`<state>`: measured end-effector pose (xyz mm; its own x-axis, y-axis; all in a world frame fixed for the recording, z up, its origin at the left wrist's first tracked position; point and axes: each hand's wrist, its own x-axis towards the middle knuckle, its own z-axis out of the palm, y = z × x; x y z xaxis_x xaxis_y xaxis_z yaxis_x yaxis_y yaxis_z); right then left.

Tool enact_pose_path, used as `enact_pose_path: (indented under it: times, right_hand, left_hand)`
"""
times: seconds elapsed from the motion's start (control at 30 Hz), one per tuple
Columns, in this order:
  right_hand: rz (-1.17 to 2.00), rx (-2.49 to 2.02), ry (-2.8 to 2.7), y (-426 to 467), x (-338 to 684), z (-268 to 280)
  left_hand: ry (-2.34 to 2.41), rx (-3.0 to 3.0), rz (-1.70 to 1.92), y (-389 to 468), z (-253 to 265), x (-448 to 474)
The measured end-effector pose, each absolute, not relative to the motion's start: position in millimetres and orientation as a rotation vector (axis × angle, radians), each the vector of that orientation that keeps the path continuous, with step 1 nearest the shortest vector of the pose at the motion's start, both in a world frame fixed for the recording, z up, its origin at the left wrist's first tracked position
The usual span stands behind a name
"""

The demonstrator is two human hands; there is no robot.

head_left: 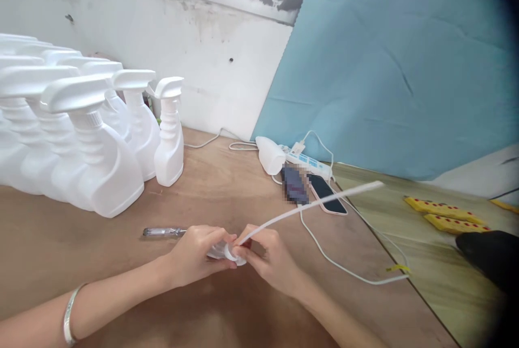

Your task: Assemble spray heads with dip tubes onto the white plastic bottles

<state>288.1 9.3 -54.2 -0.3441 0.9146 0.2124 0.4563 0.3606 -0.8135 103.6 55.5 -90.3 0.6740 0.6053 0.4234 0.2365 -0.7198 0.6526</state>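
The white fitting [236,258], a small piece with a round collar, is located at the grip, between the fingertips of both hands and above the brown table [219,186]. The white tube [308,206] extends from the collar, past the right hand, and ends at a free tip beyond and to the right of the grip. The left hand [203,253] pinches the fitting from the left, thumb below and fingers above; the fingers partly hide its body. The right hand [263,256] pinches the base of the tube at the collar, between thumb and forefinger. A silver bracelet [68,315] encircles the left wrist.

Immediately left of the grip, a screwdriver [164,232] with a clear handle lies on the table, its far end hidden by the left hand. Farther left and beyond, white bottles [109,169] stand upright in close rows; one single bottle [170,145] stands at their right end.

Beyond the grip and to the right, another white bottle [270,156] lies tilted beside a power strip [310,164]. Nearer to the grip, a phone [329,195] lies next to a pixelated object [295,184]. A white cable [344,271] loops to the right of the grip.
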Motion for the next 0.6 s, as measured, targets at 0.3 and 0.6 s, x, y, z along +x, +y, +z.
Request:
enact_pose_path:
  times: [0.3, 0.6]
  right_hand:
    - [0.063, -1.609, -1.302, 122.3, 361.8, -66.0]
    - [-0.088, -1.622, -0.966, 175.7, 372.7, -75.0]
  left_hand:
    - [0.785, 2.190, 0.751, 56.6, -86.9, 102.7]
    - [0.818, 2.157, 0.682, 55.2, -83.5, 101.3]
